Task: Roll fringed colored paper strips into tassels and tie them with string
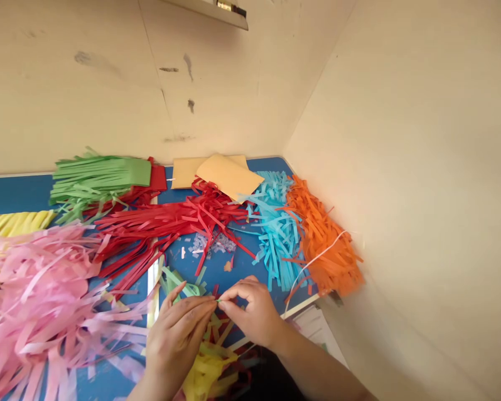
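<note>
My left hand (181,328) and my right hand (250,309) meet fingertip to fingertip over the front of the blue table. Both are closed in a pinch, with a tiny green bit of paper strip (219,301) showing between them; most of it is hidden by the fingers. Behind my left hand lie light green paper strips (183,283). Below the hands, close to my body, hangs a bunch of yellow paper strips (211,367), with some red ones mixed in. Red paper fringe (162,220) spreads across the table just beyond the hands.
Pink fringe (45,278) and yellow fringe (19,223) cover the left side. Green fringe (100,178) and yellow-orange sheets (227,174) lie at the back. Blue fringe (278,223), orange fringe (325,245) and a white cord (317,257) are at right, near the wall. Clear plastic bits (215,243) are scattered mid-table.
</note>
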Action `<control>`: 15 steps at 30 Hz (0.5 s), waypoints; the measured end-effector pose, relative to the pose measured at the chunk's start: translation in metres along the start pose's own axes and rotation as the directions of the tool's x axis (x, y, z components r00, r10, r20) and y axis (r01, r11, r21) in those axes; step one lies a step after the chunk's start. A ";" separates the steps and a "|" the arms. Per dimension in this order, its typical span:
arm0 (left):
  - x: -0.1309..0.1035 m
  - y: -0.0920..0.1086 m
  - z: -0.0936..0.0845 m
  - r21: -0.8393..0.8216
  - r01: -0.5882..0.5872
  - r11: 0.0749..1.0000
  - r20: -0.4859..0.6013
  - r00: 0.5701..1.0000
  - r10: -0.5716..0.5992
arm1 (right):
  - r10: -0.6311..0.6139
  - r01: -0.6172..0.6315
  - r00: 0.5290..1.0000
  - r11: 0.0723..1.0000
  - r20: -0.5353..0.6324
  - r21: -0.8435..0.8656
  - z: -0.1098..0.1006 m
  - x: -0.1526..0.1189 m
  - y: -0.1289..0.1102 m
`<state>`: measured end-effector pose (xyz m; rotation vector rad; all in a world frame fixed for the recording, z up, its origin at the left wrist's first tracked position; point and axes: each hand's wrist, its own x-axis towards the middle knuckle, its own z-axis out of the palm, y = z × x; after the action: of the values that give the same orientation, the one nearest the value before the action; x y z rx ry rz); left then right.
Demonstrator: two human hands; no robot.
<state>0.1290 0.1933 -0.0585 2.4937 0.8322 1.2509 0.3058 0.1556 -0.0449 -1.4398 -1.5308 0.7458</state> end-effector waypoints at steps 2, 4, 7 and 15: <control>0.000 0.000 0.001 -0.004 0.008 1.000 0.001 1.000 -0.008 | 0.005 -0.005 1.000 1.000 0.010 0.011 0.000 0.000 0.000; 0.000 0.001 0.003 0.000 0.032 0.999 -0.011 0.999 -0.032 | 0.038 -0.039 0.999 0.998 0.021 0.052 0.000 0.001 0.000; 0.000 0.004 0.003 0.030 0.130 0.991 -0.033 0.991 -0.129 | 0.113 -0.123 0.992 0.973 0.062 0.194 0.002 0.001 0.001; 0.002 0.011 -0.002 -0.078 0.285 0.955 -0.012 0.958 -0.286 | -0.030 0.028 0.999 0.990 0.011 0.139 0.001 0.001 0.000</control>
<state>0.1326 0.1855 -0.0515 2.2063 1.0842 1.1878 0.3049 0.1565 -0.0454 -1.3098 -1.4767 0.8293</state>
